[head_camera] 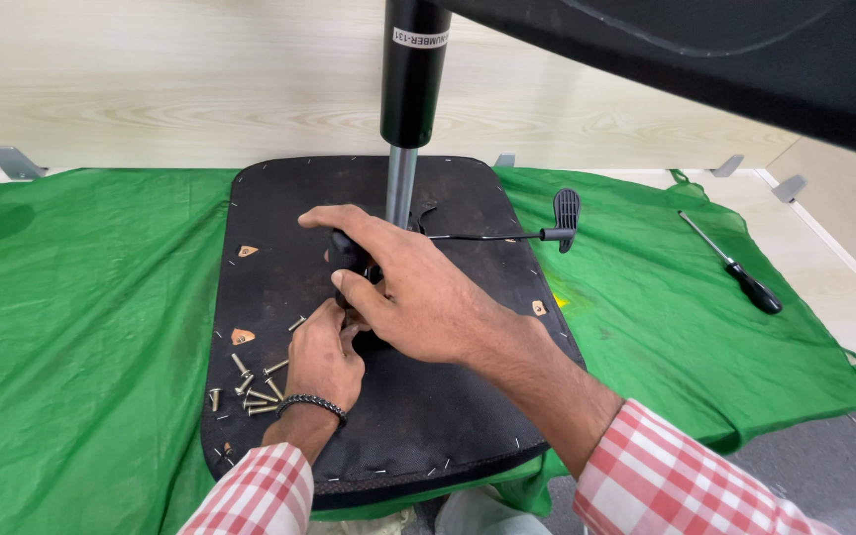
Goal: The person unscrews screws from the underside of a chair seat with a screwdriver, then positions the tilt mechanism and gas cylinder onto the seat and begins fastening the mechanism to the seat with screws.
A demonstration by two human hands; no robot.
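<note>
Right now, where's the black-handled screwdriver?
In the head view, the black-handled screwdriver lies on the right side of the green cloth, right of the upturned black seat base and its lever paddle, untouched by either hand.

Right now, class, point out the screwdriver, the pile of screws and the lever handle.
screwdriver (757, 293), head view, on its black handle.
pile of screws (255, 391), head view, middle of the heap.
lever handle (567, 210), head view, on its flat black paddle.

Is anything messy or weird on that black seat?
A little. Loose screws lie scattered in a heap on the upturned seat, beside the left hand. A screwdriver lies off alone on the green cloth. Nothing looks broken.
</note>
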